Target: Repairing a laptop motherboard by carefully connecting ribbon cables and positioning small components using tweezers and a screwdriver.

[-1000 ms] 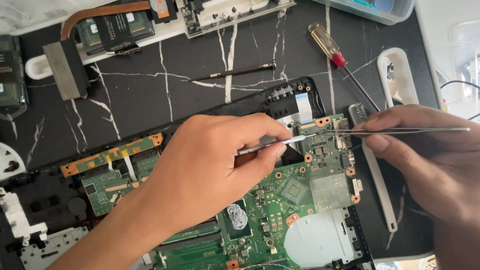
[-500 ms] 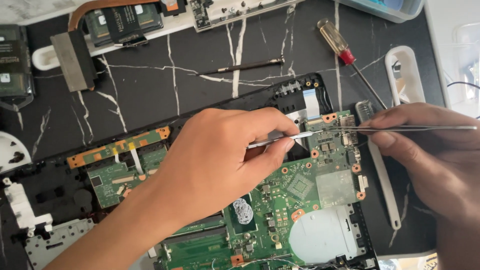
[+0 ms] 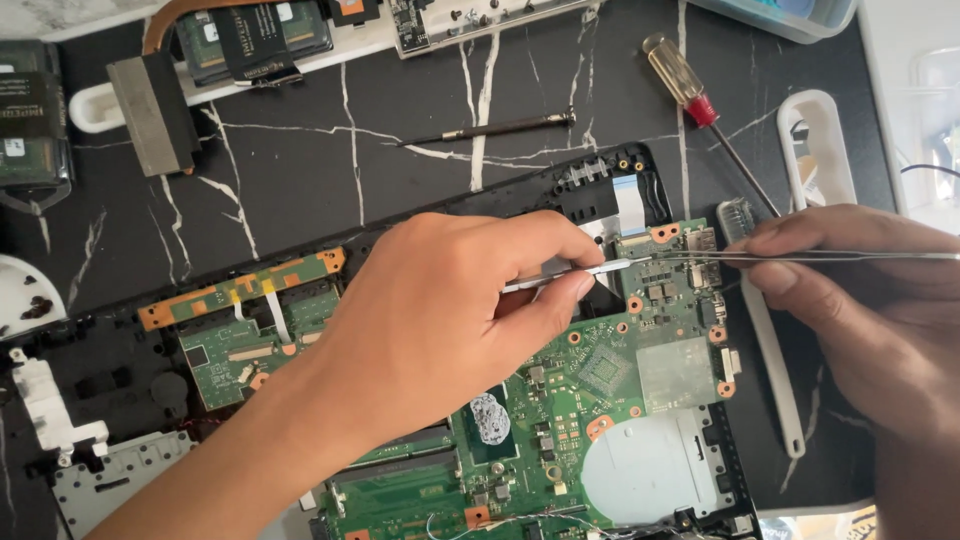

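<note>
Your left hand (image 3: pixel 450 320) pinches a thin metal pry tool (image 3: pixel 565 277) over the green motherboard (image 3: pixel 620 390), centre frame; your right hand (image 3: pixel 870 300) grips tweezers (image 3: pixel 800 256), tips meeting near the board's upper edge.

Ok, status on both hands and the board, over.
Left hand grips thin metal tool, tip at motherboard top edge. Right hand pinches tweezers there. Screwdriver lies apart.
</note>
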